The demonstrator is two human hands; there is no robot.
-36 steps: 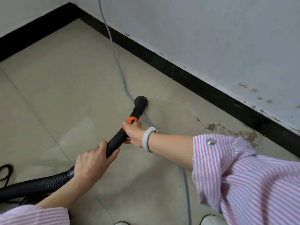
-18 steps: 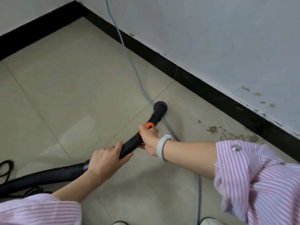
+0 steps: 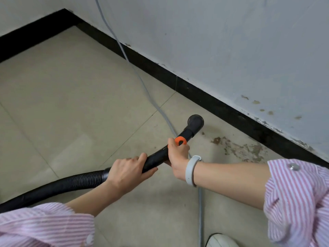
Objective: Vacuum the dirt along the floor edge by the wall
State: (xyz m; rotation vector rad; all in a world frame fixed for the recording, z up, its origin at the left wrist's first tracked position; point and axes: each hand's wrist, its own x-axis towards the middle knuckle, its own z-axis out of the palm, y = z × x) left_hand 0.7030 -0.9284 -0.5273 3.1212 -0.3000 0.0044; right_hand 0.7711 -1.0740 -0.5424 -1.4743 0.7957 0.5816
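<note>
Black plastic was gripped by both hands: the vacuum tube (image 3: 156, 157) was held tight by the left hand (image 3: 126, 172) and right hand (image 3: 178, 157). The nozzle (image 3: 195, 122) sat mid-frame, just left of the brown dirt (image 3: 238, 148). It should be slid slowly rightward, kept flat beside the black baseboard (image 3: 204, 97).

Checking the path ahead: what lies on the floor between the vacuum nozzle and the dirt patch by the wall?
In the head view, only bare tile separates the nozzle from the dirt patch, apart from one small speck.

Place: bare indoor room corner, kind of building not told.
Floor: beige tiles (image 3: 71, 90), stained (image 3: 240, 148) near wall.
Walls: painted pale wall (image 3: 231, 41), flaking; black skirting (image 3: 195, 90).
</note>
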